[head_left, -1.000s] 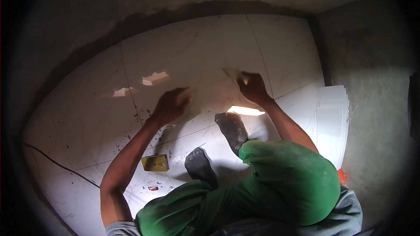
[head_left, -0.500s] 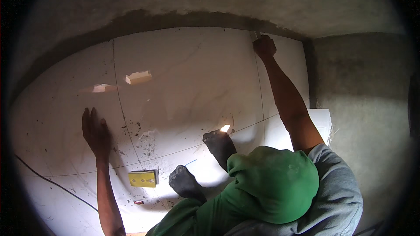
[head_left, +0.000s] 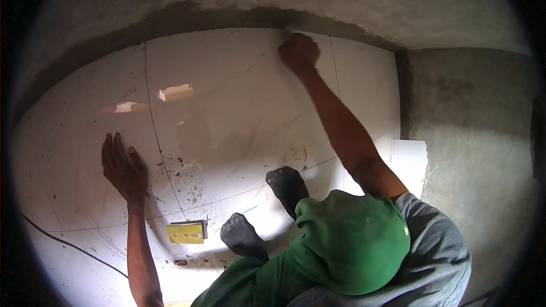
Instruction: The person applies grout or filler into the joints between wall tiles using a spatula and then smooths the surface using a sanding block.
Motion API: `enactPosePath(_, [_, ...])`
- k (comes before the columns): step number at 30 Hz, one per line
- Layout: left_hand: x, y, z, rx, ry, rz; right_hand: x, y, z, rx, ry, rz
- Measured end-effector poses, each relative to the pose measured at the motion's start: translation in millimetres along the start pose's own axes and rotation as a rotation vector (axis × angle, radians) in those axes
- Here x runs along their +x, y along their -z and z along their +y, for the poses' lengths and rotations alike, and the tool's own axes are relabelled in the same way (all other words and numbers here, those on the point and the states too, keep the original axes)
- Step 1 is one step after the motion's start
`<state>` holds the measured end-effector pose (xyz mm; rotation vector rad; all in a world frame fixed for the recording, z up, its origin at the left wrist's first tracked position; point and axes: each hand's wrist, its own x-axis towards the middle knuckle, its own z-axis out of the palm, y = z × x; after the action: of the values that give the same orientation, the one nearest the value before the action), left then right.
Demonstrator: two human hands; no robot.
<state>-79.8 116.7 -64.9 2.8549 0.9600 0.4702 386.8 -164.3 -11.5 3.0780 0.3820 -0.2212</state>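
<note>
My left hand [head_left: 122,166] lies flat with its fingers spread on a large white marbled floor tile [head_left: 239,108], just left of a tile joint. My right hand [head_left: 298,52] is stretched far out and curled into a fist at the far edge of that tile, where it meets the dark mortar band [head_left: 187,17]. I see nothing in that fist. Two dark feet [head_left: 287,186] rest on the tiles near me, below a green cap [head_left: 350,244].
A yellow block [head_left: 185,232] sits on the near tiles, and two pale wedges [head_left: 176,92] lie on the far ones. A black cable [head_left: 74,247] crosses at lower left. Stacked white tiles [head_left: 410,156] lie beside bare cement floor [head_left: 478,136] on the right.
My left hand moved from the tile's middle out to the left and pressed flat. My right arm reached up to the far tile edge, then shifted left along it.
</note>
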Motion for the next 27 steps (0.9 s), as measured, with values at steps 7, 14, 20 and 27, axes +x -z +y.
enactPosePath(7, [11,-1,8,-0.332,0.158,0.009,-147,-26,-170,0.566,0.823,-0.273])
enactPosePath(14, [28,29,74,-1.307,0.441,-0.586,-201,14,-123,1.061,0.679,-0.766])
enactPosePath(20, [14,50,116,-1.331,0.452,-0.836,-204,12,-28,1.358,0.056,-0.630])
enactPosePath(27, [-11,73,59,-0.767,0.260,-0.568,-101,-5,157,0.409,0.502,0.017])
